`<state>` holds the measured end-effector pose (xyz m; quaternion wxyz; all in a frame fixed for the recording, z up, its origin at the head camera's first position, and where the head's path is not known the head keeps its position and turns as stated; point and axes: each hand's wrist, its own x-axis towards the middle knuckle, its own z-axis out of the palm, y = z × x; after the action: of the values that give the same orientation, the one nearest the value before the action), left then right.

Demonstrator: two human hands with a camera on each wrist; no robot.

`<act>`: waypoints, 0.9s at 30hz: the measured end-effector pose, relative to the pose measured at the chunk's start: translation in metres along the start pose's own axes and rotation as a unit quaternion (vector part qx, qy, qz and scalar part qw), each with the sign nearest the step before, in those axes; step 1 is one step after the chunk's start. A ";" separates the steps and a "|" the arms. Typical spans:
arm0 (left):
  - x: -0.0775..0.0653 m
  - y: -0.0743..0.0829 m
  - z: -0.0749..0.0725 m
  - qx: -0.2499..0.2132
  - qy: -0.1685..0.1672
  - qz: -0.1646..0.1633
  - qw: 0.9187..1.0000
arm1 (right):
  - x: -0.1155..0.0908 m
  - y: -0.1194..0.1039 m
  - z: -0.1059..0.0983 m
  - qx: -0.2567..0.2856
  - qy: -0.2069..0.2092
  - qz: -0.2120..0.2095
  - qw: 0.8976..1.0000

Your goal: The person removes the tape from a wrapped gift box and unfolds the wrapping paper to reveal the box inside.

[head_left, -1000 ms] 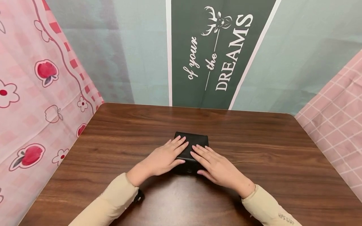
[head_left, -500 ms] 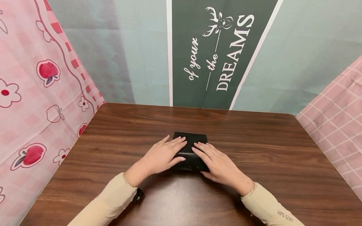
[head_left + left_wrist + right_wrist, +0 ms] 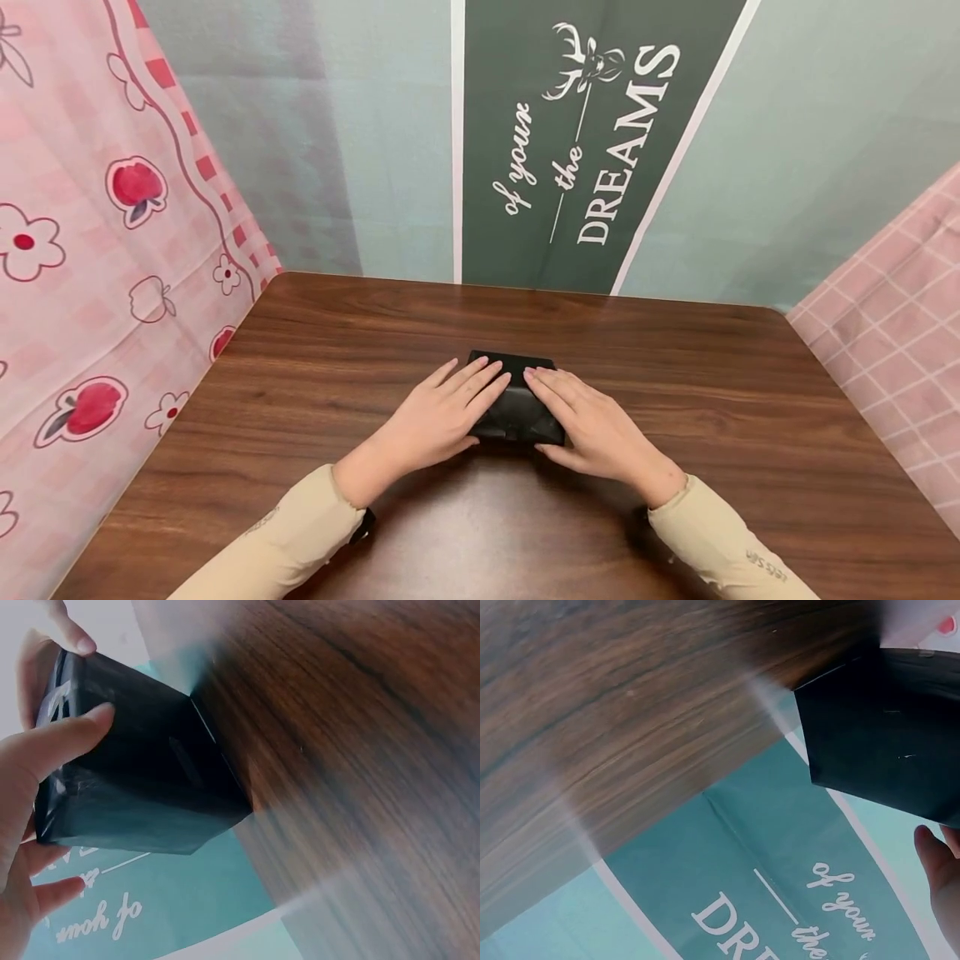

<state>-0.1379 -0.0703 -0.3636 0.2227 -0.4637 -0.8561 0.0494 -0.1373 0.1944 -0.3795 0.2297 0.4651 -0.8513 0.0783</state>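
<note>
A black box-shaped package (image 3: 520, 410) with a slightly glossy, creased covering sits near the middle of the table. My left hand (image 3: 435, 417) lies over its left part, fingers extended across the top, thumb low at the near side. On its right part rests my right hand (image 3: 600, 429), fingers straight over the top edge and thumb pointing inward near the front. In the left wrist view, the left thumb (image 3: 71, 739) presses on one face of the package, and a shiny strip shows along its edge. The right wrist view shows a dark flat side, with fingertips (image 3: 930, 847) beside it.
Brown wood-grain table (image 3: 337, 333) under both forearms. Behind it hangs a grey-green cloth with a dark panel (image 3: 540, 208) of white lettering. Pink patterned cloths (image 3: 82, 333) close off the left and right sides.
The package's top front edge has shifted away from me, so more of its near side shows. Both hands' fingers have moved slightly, and the right fingers now reach farther toward the back.
</note>
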 end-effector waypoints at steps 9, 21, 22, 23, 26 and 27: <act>0.002 0.001 0.012 0.055 0.046 0.000 0.997 | -0.001 0.004 -0.004 -0.045 0.002 -0.025 0.999; 0.002 -0.007 -0.003 0.066 0.073 0.028 0.995 | 0.004 0.005 -0.013 -0.057 0.072 -0.082 0.992; 0.001 -0.008 -0.005 0.067 0.074 0.030 0.995 | 0.005 0.005 -0.013 -0.056 0.078 -0.084 0.992; 0.001 -0.009 -0.006 0.069 0.075 0.032 0.994 | 0.006 0.005 -0.014 -0.056 0.083 -0.085 0.991; 0.000 -0.011 -0.007 0.074 0.078 0.034 0.994 | 0.006 0.004 -0.014 -0.058 0.090 -0.085 0.991; 0.000 -0.011 -0.007 0.075 0.079 0.033 0.993 | 0.007 0.004 -0.013 -0.060 0.092 -0.084 0.990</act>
<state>-0.1433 -0.0773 -0.3546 0.3221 -0.4764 -0.8138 0.0840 -0.1390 0.1961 -0.3643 0.3400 0.5113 -0.7877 0.0501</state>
